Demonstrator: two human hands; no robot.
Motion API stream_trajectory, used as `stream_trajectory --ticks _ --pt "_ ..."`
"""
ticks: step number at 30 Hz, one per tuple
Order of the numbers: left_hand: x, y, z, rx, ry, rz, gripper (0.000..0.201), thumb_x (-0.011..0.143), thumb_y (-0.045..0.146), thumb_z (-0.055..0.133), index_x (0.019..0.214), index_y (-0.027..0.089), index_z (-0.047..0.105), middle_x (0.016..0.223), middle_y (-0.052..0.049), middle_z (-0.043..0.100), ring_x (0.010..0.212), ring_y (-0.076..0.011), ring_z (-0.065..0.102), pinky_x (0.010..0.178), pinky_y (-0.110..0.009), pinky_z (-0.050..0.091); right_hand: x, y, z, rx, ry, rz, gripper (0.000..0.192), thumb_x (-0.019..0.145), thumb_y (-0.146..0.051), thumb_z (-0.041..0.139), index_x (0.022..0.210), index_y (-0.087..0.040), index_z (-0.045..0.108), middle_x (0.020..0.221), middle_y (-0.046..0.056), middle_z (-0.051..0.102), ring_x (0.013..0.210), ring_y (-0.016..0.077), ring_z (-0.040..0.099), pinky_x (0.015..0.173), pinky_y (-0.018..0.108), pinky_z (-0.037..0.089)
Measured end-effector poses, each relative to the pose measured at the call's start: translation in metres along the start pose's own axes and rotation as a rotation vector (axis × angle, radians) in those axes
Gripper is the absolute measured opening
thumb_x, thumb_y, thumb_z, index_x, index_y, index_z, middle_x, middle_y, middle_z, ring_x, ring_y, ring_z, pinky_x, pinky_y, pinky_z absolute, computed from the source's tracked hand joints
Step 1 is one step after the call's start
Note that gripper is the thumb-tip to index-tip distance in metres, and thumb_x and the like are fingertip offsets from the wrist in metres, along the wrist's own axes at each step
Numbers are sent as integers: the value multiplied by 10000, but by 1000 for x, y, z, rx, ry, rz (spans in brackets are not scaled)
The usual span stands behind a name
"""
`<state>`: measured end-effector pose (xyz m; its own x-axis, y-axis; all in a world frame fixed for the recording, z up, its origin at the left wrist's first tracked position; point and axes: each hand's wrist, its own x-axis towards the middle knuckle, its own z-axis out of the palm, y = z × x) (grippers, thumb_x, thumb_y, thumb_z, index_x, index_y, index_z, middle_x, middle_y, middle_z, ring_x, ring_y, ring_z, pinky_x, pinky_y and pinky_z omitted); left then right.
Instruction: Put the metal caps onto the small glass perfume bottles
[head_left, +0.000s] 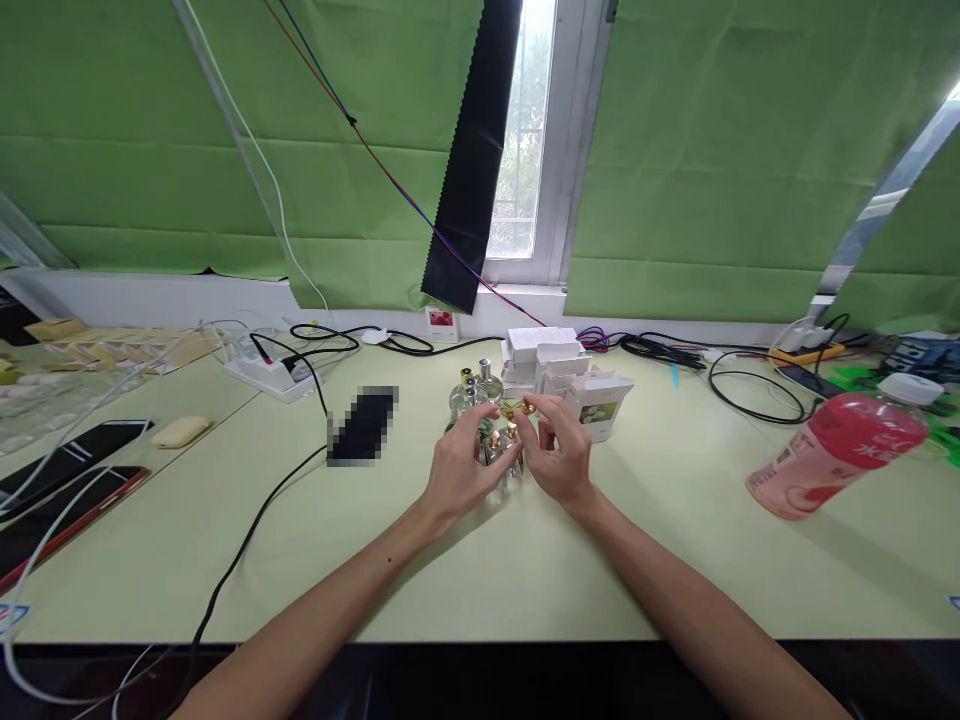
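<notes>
Both forearms reach in over the pale green worktop [225, 540]. Left hand [457, 470] curls its grip around a small glass bottle [504, 468] at mid-worktop; right hand [559, 455] pinches the gold cap [517, 408] above. White boxes [570, 385] stand just behind, a pink bottle [832, 450] well apart rightward.

- Pink drink bottle [832, 452], white cap, near the tabletop's right edge.
- White power strip [271, 375] toward the back edge, left of centre.
- 2 dark phones [67, 470] at the left edge.
- Black cables [720, 372] along the back edge.
</notes>
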<state>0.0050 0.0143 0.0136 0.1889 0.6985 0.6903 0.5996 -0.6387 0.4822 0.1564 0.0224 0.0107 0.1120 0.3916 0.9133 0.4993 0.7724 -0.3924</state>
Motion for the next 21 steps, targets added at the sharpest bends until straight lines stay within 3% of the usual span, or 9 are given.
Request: stream_trajectory --ticks 5,12,21 --pt "0 0 1 1 -14 -31 420 798 264 668 1185 240 503 1037 2 681 454 -47 421 518 -217 411 0 -4 1 20 -52 -33 195 924 -184 604 1108 -205 663 967 57 695 424 39 370 433 219 412" --pt "1 -4 -1 -31 -63 -54 481 785 235 630 1233 249 456 1038 -11 680 439 -47 456 506 -219 415 -2 -4 3 28 -132 -73 216 928 -184 604 1129 -220 672 980 62 724 561 92 570 531 235 517" --pt "2 -6 -1 -62 -125 -82 514 810 230 618 1282 248 415 1000 -15 683 458 -58 470 500 -217 406 -2 -4 3 42 -164 -70 207 922 -166 602 1111 -215 670 973 56 724 634 105 618 493 221 510"
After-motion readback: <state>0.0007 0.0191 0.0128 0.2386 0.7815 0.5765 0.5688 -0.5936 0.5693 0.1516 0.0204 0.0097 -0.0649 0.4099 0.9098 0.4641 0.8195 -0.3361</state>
